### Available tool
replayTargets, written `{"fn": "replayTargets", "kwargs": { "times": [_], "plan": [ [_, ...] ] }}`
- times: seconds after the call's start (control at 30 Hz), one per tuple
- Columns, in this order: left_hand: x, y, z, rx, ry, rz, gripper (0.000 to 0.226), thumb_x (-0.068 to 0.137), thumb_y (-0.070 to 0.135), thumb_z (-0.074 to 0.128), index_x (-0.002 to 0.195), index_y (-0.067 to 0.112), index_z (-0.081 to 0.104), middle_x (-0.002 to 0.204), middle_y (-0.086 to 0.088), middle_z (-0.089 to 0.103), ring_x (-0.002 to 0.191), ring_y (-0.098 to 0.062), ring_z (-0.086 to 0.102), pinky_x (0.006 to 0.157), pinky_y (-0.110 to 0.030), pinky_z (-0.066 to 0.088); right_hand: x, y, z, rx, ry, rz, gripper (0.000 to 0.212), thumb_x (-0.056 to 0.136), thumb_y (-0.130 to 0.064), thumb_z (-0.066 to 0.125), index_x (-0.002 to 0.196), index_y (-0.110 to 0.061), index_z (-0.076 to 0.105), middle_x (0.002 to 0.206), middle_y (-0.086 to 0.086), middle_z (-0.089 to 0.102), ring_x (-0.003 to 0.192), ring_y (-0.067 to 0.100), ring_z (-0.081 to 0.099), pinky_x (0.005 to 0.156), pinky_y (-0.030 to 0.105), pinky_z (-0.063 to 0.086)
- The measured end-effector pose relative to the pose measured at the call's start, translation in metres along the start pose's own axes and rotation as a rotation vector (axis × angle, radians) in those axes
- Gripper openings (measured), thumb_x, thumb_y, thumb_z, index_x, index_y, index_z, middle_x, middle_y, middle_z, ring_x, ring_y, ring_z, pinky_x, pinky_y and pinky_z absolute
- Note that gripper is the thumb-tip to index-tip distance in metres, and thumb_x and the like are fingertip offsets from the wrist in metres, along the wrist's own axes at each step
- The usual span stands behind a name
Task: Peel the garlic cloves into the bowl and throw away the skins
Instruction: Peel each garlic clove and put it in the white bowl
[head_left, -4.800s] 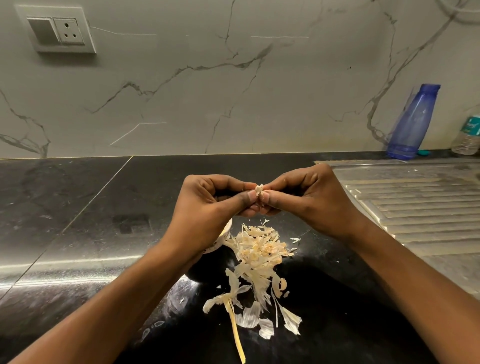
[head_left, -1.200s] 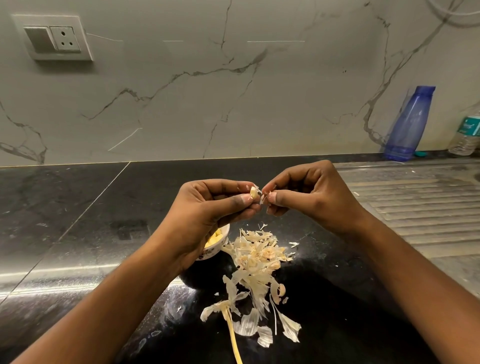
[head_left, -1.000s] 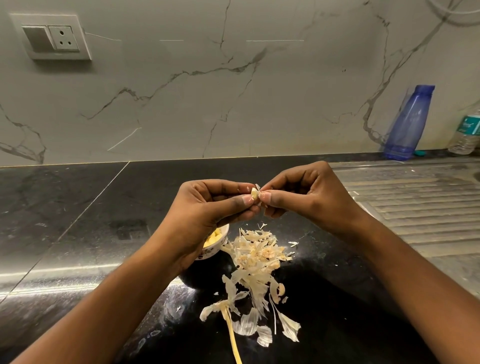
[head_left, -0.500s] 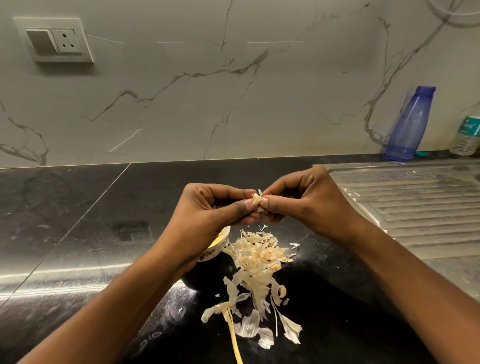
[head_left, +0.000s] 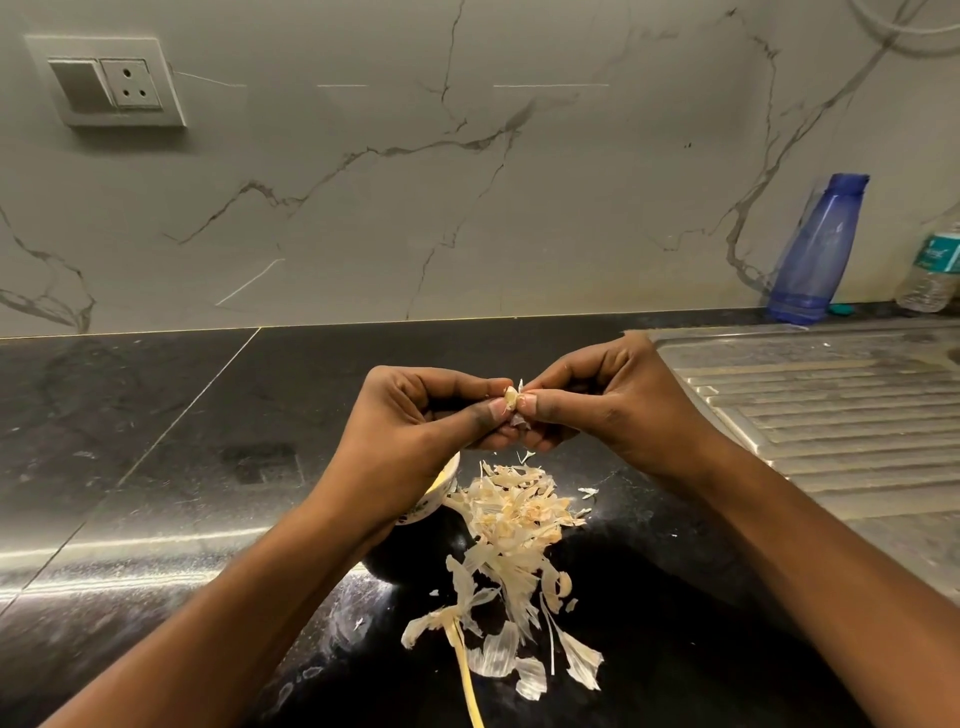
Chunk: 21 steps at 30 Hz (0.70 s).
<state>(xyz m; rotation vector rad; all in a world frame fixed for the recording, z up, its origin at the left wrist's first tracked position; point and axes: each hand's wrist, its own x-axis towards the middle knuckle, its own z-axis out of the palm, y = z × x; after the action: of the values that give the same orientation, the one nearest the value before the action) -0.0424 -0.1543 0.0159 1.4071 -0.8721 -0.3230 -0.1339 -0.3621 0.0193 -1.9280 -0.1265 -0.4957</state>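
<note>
Legible text: none. Far right, clear bottle (head_left: 932, 275): teal label (head_left: 941, 257) with white print, too small to read. On bowl (head_left: 425, 506): dark marks, indecipherable

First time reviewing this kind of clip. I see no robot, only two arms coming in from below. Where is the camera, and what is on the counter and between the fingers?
There is no machine: a person works bare-handed, and the one camera sits on their head, looking forward and down, so the arms enter from below. The left hand and right hand both pinch one garlic clove between them, above the black counter. Under them lies a pile of papery skins. A small bowl peeks out beside the left wrist, mostly hidden. On the right is a steel drainboard, with a blue bottle and a clear bottle by the wall.
</note>
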Motion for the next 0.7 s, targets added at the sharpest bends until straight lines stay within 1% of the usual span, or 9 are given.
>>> {"fn": "replayTargets", "kwargs": {
  "times": [0.13, 0.3, 0.43, 0.53, 0.6, 0.7],
  "plan": [
    [-0.0006, 0.0008, 0.0004, 0.001, 0.000, 0.010, 0.029, 0.081, 0.014, 0.073, 0.107, 0.002, 0.077, 0.098, -0.011, 0.081, 0.087, -0.028, 0.080, 0.077, -0.027, 0.065, 0.0003, 0.0001, 0.0019, 0.012, 0.007, -0.005, 0.015, 0.092, -0.008, 0.076, 0.102, 0.002, 0.079, 0.087, 0.014, 0.080, 0.074, 0.031, 0.078, 0.070, 0.037, 0.067],
    [-0.0010, 0.0015, 0.0012, -0.015, -0.005, -0.009, 0.030, 0.082, 0.014, 0.072, 0.110, 0.002, 0.076, 0.099, -0.012, 0.081, 0.089, -0.028, 0.080, 0.080, -0.029, 0.065, -0.0007, 0.0007, 0.0046, -0.002, 0.043, -0.010, 0.010, 0.092, -0.008, 0.076, 0.099, -0.001, 0.079, 0.084, 0.013, 0.079, 0.071, 0.029, 0.078, 0.067, 0.033, 0.065],
    [-0.0007, 0.0026, 0.0020, -0.056, -0.016, -0.054, 0.032, 0.083, 0.016, 0.070, 0.112, 0.004, 0.075, 0.099, -0.014, 0.081, 0.091, -0.029, 0.079, 0.081, -0.028, 0.064, -0.0004, 0.0014, 0.0060, -0.011, 0.062, -0.005, 0.009, 0.093, -0.008, 0.076, 0.098, 0.000, 0.078, 0.082, 0.013, 0.079, 0.069, 0.027, 0.077, 0.064, 0.031, 0.065],
    [-0.0008, 0.0036, 0.0013, -0.085, -0.021, -0.077, 0.035, 0.081, 0.018, 0.072, 0.112, 0.004, 0.075, 0.101, -0.015, 0.080, 0.093, -0.031, 0.079, 0.083, -0.031, 0.065, -0.0005, 0.0003, 0.0057, -0.016, 0.053, -0.008, 0.009, 0.093, -0.009, 0.076, 0.098, -0.001, 0.078, 0.082, 0.013, 0.078, 0.070, 0.027, 0.077, 0.065, 0.032, 0.065],
    [-0.0014, 0.0038, 0.0012, -0.088, -0.023, -0.077, 0.036, 0.079, 0.016, 0.075, 0.112, 0.004, 0.076, 0.102, -0.014, 0.081, 0.094, -0.032, 0.079, 0.085, -0.033, 0.065, -0.0005, -0.0001, 0.0050, -0.031, 0.046, -0.016, 0.009, 0.094, -0.008, 0.075, 0.098, -0.001, 0.078, 0.083, 0.013, 0.078, 0.071, 0.027, 0.077, 0.066, 0.031, 0.065],
    [-0.0024, 0.0037, 0.0019, -0.067, -0.009, -0.061, 0.034, 0.078, 0.013, 0.076, 0.110, 0.003, 0.076, 0.100, -0.013, 0.081, 0.092, -0.030, 0.079, 0.082, -0.032, 0.065, -0.0002, -0.0001, 0.0044, -0.040, 0.030, -0.030, 0.007, 0.094, -0.006, 0.074, 0.098, -0.001, 0.077, 0.083, 0.013, 0.078, 0.070, 0.026, 0.077, 0.066, 0.029, 0.064]
  ]
}}
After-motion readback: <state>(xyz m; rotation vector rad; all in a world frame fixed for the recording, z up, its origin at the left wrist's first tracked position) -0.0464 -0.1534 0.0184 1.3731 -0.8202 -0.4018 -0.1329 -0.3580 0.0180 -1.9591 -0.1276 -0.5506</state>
